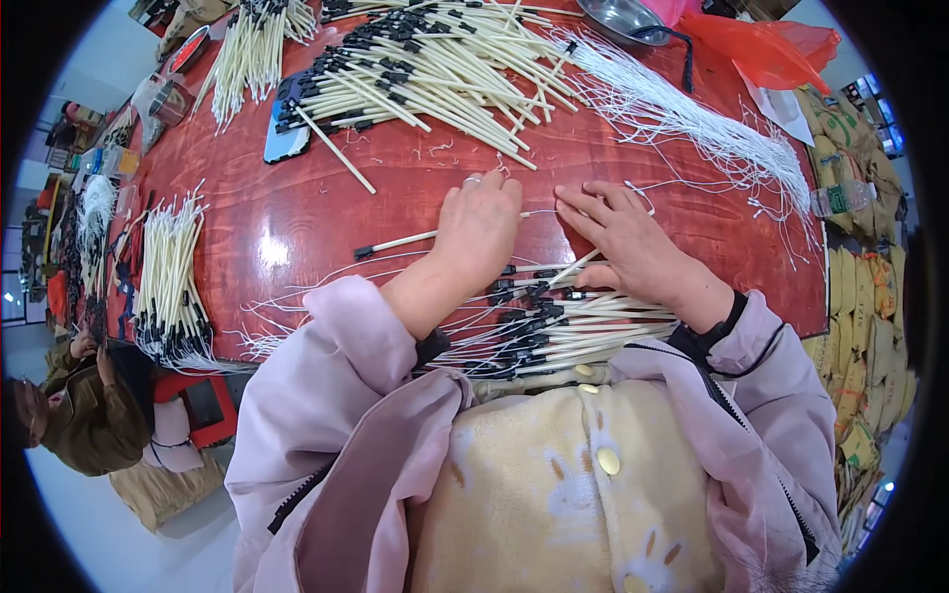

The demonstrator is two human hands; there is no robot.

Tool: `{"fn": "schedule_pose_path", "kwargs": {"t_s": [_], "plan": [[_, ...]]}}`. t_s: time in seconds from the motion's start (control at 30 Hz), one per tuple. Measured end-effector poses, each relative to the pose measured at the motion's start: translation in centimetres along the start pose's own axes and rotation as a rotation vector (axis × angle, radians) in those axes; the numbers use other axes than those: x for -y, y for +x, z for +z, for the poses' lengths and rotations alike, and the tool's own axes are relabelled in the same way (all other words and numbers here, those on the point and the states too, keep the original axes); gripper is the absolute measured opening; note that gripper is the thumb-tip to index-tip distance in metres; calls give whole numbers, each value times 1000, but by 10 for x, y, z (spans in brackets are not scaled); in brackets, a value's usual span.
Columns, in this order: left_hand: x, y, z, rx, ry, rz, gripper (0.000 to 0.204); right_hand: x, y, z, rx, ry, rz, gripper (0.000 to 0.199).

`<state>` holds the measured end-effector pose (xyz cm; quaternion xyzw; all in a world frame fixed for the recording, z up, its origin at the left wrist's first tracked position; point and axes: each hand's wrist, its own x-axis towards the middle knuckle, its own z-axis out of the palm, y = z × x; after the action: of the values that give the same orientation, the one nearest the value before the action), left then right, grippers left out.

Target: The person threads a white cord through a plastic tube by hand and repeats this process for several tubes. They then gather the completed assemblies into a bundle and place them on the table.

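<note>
My left hand (479, 229) is closed around a cream stick with a black end (390, 244) that lies on the red table (297, 208). My right hand (633, 242) rests flat just to the right of it, fingers spread, fingertips near the stick's right end and a thin white string (641, 188). Under both wrists lies a heap of finished cream sticks with black ends and strings (554, 321), close to the table's near edge.
A big pile of cream sticks (425, 69) and a bundle of white strings (692, 119) lie at the far side. Another stick bundle (168, 282) sits at the left. A metal bowl (623, 18), a red plastic bag (761, 49) and a seated person (79, 405) are around.
</note>
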<state>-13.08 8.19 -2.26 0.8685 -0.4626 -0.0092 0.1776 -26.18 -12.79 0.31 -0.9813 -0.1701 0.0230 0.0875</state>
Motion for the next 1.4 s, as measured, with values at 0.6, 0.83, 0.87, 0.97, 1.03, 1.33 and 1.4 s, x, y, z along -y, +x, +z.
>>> {"fn": "schedule_pose_path", "kwargs": {"t_s": [0.6, 0.83, 0.87, 0.97, 1.03, 1.33, 1.4], "plan": [[-38, 16, 11, -55, 113, -7, 17, 3, 7, 11, -208, 150, 22, 100], [-32, 16, 11, -30, 92, -19, 17, -4, -1, 8, -105, 116, 6, 96], [-32, 16, 10, -10, 117, -15, 17, -4, -1, 6, -86, 101, -6, 97], [-33, 16, 10, -7, 142, 4, 18, 5, 3, -1, -64, 67, -5, 89], [-34, 17, 11, -6, 159, 11, 18, 9, 6, 1, -56, 50, -9, 86], [-36, 21, 14, -48, 213, 67, 18, 2, 4, 14, -290, 85, 81, 93], [-29, 21, 9, -63, 212, 73, 17, 5, 11, 8, -350, 94, 45, 87]]}}
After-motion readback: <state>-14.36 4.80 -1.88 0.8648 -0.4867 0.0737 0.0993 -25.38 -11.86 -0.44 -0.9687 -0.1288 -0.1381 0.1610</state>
